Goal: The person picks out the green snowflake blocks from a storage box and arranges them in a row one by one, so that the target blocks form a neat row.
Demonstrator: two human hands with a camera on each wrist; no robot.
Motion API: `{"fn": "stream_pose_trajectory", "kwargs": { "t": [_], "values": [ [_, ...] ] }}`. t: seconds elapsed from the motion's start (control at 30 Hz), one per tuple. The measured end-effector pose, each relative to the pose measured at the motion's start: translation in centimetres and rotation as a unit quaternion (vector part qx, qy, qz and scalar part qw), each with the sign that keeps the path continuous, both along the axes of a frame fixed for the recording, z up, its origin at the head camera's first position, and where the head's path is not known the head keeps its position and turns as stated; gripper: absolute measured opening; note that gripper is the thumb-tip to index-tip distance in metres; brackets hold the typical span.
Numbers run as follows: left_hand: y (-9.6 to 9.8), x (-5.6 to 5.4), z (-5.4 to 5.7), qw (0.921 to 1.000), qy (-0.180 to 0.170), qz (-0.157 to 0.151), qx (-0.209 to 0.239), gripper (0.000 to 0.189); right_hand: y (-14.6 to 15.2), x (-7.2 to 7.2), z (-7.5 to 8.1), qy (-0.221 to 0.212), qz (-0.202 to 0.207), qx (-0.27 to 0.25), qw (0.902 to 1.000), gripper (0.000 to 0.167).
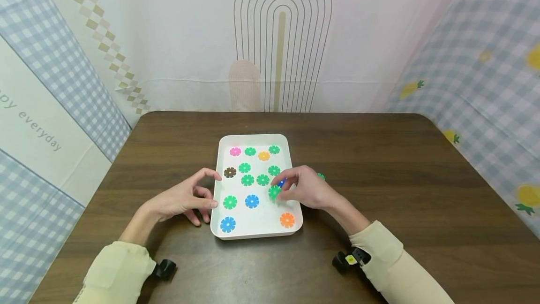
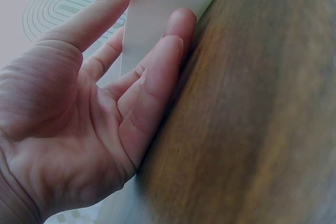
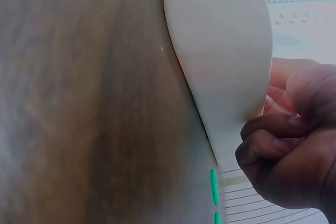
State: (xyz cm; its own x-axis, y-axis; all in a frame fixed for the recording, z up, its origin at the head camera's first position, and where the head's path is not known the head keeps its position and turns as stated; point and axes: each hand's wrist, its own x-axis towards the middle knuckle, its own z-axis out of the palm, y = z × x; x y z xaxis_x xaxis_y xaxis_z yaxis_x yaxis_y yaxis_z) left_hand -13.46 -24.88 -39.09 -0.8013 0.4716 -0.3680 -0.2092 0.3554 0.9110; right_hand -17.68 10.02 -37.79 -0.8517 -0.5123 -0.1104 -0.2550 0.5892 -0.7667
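Observation:
A white tray point(image 1: 261, 234) holds several flower-shaped notched plastic discs. My left hand point(image 1: 185, 198) grips its left side, thumb and index fingertip at the rim. In the left wrist view, the other fingers of the left hand point(image 2: 121, 93) bend against the tray's outer wall point(image 2: 152, 9), close to the tabletop. Over the tray's right half, my right hand point(image 1: 310, 187) pinches a green notched disc point(image 1: 274, 193) between thumb and index finger. A dark blue disc point(image 1: 281, 183) shows partly beneath those fingers. The right wrist view has the right hand point(image 3: 289, 140) at the rim, its fingertips hidden by the tray wall.
Inside the tray lie more green discs, blue discs point(image 1: 251, 201), an orange disc point(image 1: 287, 220), a brown disc point(image 1: 229, 172), a pink disc point(image 1: 235, 152) and a yellow disc point(image 1: 263, 156). Another green disc point(image 1: 321, 176) lies on the brown table point(image 1: 379, 177), partly behind the right hand.

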Motion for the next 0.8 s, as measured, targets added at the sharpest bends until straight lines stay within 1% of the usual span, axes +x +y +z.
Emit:
{"fn": "stream_pose_trajectory", "kwargs": {
  "t": [0.17, 0.5, 0.8],
  "values": [
    [0.0, 0.0, 0.0, 1.0, -0.001, -0.001, 0.0, 0.071, 0.4, -0.3, 0.1, -0.007, 0.005, -0.013, 0.9999, 0.026],
    [0.0, 0.0, -0.1, 1.0, -0.001, 0.0, 0.009, 0.07, 0.8, -0.7, 0.3, -0.034, -0.003, -0.055, 0.9979, 0.026],
    [0.0, -0.1, -0.2, 1.0, 0.001, -0.001, 0.007, 0.069, 1.1, -0.9, 0.2, -0.039, -0.007, -0.062, 0.9973, 0.026]
  ]
}}
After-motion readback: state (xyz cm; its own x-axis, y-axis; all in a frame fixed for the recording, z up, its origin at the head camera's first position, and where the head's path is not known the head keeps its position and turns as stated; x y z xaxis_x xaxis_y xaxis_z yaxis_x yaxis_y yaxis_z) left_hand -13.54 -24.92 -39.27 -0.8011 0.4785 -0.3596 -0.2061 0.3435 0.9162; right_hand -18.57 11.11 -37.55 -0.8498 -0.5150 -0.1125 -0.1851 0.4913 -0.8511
